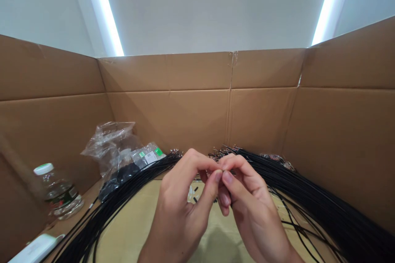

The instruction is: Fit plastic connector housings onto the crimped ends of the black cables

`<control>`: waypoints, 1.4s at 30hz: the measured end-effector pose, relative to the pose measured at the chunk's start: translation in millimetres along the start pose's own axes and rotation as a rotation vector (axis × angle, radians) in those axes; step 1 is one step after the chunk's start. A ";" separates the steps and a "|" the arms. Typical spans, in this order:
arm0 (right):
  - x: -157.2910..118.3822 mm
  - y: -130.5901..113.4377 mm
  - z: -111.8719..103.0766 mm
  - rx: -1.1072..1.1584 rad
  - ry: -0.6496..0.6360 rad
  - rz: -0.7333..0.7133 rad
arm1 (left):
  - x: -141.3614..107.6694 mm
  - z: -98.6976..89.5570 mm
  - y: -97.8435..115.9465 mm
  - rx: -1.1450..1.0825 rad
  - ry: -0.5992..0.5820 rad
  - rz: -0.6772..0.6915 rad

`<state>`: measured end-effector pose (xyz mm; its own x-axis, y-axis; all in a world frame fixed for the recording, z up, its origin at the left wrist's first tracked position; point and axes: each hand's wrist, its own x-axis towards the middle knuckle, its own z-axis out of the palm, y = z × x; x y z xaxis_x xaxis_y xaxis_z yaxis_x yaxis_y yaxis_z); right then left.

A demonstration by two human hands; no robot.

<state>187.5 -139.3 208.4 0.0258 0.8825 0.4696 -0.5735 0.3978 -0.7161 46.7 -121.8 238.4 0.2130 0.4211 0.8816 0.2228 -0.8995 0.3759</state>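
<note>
My left hand and my right hand meet at the fingertips in the middle of the view, above a yellowish surface. Thumb and forefinger are pinched together on each hand. Whatever lies between the fingertips is too small or too hidden to name. Behind my hands, small black and white pieces are scattered on the surface, partly covered by my fingers. A bundle of black cables curves past on the left. Another thick bundle of black cables runs along the right, its stripped-looking ends pointing inward.
Cardboard walls enclose the work area on three sides. At the left stand a water bottle with a white cap and a clear plastic bag. A labelled packet lies by the bag. A white object sits at the lower left.
</note>
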 end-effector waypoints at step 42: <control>-13.8 -0.5 -10.1 -1.656 0.198 -1.205 | -1.5 6.6 4.3 -0.564 -0.077 -0.573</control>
<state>195.7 -149.2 197.1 -0.1221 0.0232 0.9922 0.9213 0.3745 0.1046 53.6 -125.5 236.8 0.2809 0.8229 0.4939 -0.1917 -0.4562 0.8690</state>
